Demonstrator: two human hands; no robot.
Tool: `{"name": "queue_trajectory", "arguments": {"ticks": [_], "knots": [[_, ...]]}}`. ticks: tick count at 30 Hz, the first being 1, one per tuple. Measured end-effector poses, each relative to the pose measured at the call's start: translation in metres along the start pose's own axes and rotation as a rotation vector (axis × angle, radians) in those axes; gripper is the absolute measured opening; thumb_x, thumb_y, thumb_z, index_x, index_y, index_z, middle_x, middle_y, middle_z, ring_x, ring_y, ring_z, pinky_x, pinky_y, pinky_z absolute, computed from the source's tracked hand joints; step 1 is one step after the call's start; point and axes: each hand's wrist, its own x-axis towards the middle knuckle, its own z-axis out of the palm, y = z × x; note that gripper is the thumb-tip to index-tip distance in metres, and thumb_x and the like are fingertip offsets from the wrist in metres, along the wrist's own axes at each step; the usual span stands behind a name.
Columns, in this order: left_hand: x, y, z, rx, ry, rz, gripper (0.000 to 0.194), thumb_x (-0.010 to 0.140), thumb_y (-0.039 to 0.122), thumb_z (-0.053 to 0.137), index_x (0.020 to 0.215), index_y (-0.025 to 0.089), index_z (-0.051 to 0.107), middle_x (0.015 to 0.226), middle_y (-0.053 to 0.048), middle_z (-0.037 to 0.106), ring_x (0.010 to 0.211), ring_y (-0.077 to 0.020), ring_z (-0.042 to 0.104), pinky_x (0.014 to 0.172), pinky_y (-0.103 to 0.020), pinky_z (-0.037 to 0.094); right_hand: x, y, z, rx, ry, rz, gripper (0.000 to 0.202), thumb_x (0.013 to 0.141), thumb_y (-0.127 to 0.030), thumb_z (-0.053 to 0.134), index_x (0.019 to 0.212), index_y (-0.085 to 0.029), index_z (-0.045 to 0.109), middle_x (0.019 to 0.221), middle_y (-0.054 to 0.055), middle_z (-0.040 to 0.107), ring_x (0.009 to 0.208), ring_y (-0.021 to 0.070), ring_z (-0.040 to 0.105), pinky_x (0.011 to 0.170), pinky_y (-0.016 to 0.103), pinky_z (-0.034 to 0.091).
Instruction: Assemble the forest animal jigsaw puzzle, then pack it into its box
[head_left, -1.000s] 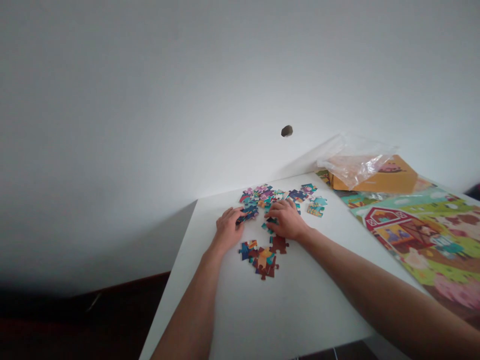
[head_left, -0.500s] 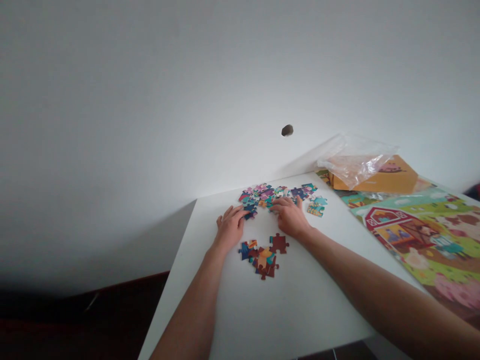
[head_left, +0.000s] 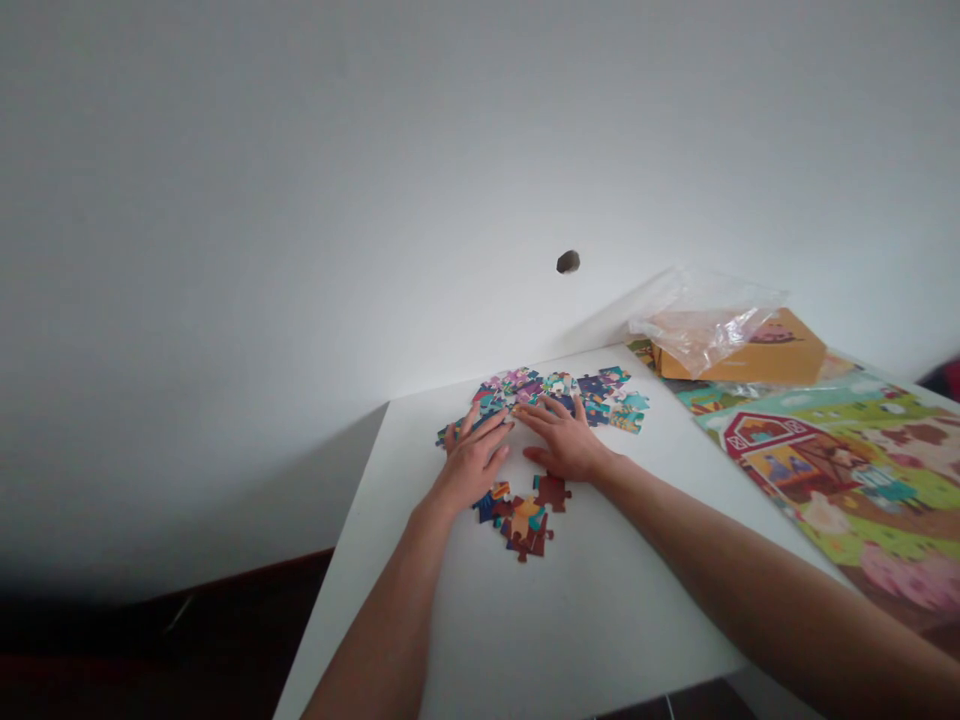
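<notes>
Puzzle pieces (head_left: 559, 384) crowd the far side of the white bench (head_left: 525, 630), and here's the left hand (head_left: 471, 466), fingers splayed, the right hand (head_left: 568, 444) wide too, both masking pieces; what's under those fingertips, can't tell! Nearer, a smaller cluster (head_left: 525, 524) peeks past the left hand. Right, clear plastic (head_left: 697, 335) veils a yellow box (head_left: 784, 362); the farm picture (head_left: 862, 490) runs out of frame.
</notes>
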Motion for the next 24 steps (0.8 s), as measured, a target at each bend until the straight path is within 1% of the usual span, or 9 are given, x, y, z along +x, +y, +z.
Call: {"name": "queue_trajectory", "arguments": {"ticks": [2, 7, 10, 12, 14, 17, 20, 22, 24], "knots": [[0.000, 0.001, 0.001, -0.010, -0.015, 0.021, 0.042, 0.096, 0.031, 0.044, 0.137, 0.030, 0.055, 0.150, -0.002, 0.046, 0.148, -0.0317, 0.019, 0.117, -0.061, 0.017, 0.000, 0.000, 0.001, 0.004, -0.022, 0.028, 0.064, 0.091, -0.048, 0.051, 0.151, -0.030, 0.034, 0.156, 0.006, 0.037, 0.144, 0.0386, 0.020, 0.108, 0.075, 0.000], [-0.001, -0.001, 0.005, -0.036, -0.043, -0.008, 0.048, 0.095, 0.031, 0.044, 0.144, 0.030, 0.047, 0.152, -0.002, 0.045, 0.148, -0.0323, 0.019, 0.118, -0.061, 0.014, 0.000, -0.002, 0.001, 0.048, -0.011, -0.083, 0.052, 0.088, -0.038, 0.057, 0.140, -0.032, 0.050, 0.145, 0.003, 0.052, 0.141, 0.0324, 0.029, 0.112, 0.068, -0.004], [-0.001, -0.003, 0.005, -0.049, -0.079, -0.002, 0.048, 0.094, 0.034, 0.048, 0.143, 0.032, 0.048, 0.149, -0.001, 0.048, 0.146, -0.0336, 0.022, 0.118, -0.063, 0.012, 0.001, -0.001, 0.002, 0.043, 0.013, -0.014, 0.053, 0.088, -0.044, 0.058, 0.139, -0.032, 0.051, 0.149, 0.004, 0.048, 0.141, 0.0341, 0.030, 0.111, 0.071, -0.004], [-0.001, -0.002, 0.004, -0.050, -0.090, 0.002, 0.045, 0.093, 0.037, 0.052, 0.138, 0.034, 0.054, 0.145, 0.000, 0.052, 0.144, -0.0343, 0.025, 0.117, -0.063, 0.012, 0.002, 0.001, 0.005, 0.011, 0.032, 0.071, 0.053, 0.088, -0.049, 0.058, 0.138, -0.031, 0.053, 0.149, 0.004, 0.047, 0.141, 0.0359, 0.029, 0.110, 0.072, -0.003], [-0.001, -0.001, 0.001, -0.050, -0.072, 0.007, 0.039, 0.090, 0.039, 0.057, 0.128, 0.033, 0.063, 0.139, 0.001, 0.058, 0.142, -0.0344, 0.029, 0.117, -0.062, 0.014, 0.003, 0.004, 0.006, -0.026, 0.054, 0.129, 0.047, 0.090, -0.047, 0.056, 0.135, -0.031, 0.056, 0.148, 0.004, 0.048, 0.141, 0.0359, 0.028, 0.110, 0.073, -0.003], [0.000, 0.002, -0.004, -0.096, -0.032, 0.038, 0.025, 0.087, 0.041, 0.063, 0.107, 0.030, 0.073, 0.124, 0.001, 0.068, 0.135, -0.0312, 0.039, 0.116, -0.055, 0.024, 0.003, 0.007, 0.007, -0.060, 0.090, 0.194, 0.039, 0.093, -0.036, 0.051, 0.130, -0.031, 0.060, 0.147, 0.003, 0.050, 0.141, 0.0359, 0.027, 0.108, 0.075, 0.001], [0.001, 0.005, -0.007, -0.186, -0.036, 0.102, 0.017, 0.087, 0.040, 0.063, 0.089, 0.030, 0.076, 0.108, 0.001, 0.074, 0.125, -0.0259, 0.049, 0.113, -0.046, 0.033, 0.003, 0.008, 0.006, -0.069, 0.126, 0.274, 0.040, 0.092, -0.025, 0.047, 0.129, -0.030, 0.061, 0.147, 0.003, 0.048, 0.142, 0.0363, 0.024, 0.107, 0.076, 0.007], [0.001, 0.004, -0.007, -0.213, -0.033, 0.118, 0.018, 0.089, 0.039, 0.060, 0.089, 0.030, 0.076, 0.105, 0.001, 0.074, 0.121, -0.0236, 0.052, 0.112, -0.044, 0.035, 0.004, 0.009, 0.006, -0.071, 0.144, 0.304, 0.044, 0.090, -0.025, 0.049, 0.133, -0.030, 0.058, 0.151, 0.004, 0.044, 0.144, 0.0366, 0.022, 0.108, 0.076, 0.011], [-0.001, -0.002, -0.005, -0.162, 0.030, 0.023, 0.020, 0.090, 0.037, 0.057, 0.098, 0.031, 0.075, 0.112, -0.001, 0.072, 0.121, -0.0242, 0.053, 0.111, -0.047, 0.034, 0.004, 0.009, 0.006, -0.071, 0.136, 0.298, 0.047, 0.089, -0.031, 0.052, 0.135, -0.030, 0.056, 0.154, 0.004, 0.039, 0.144, 0.0384, 0.019, 0.107, 0.077, 0.010]]}}
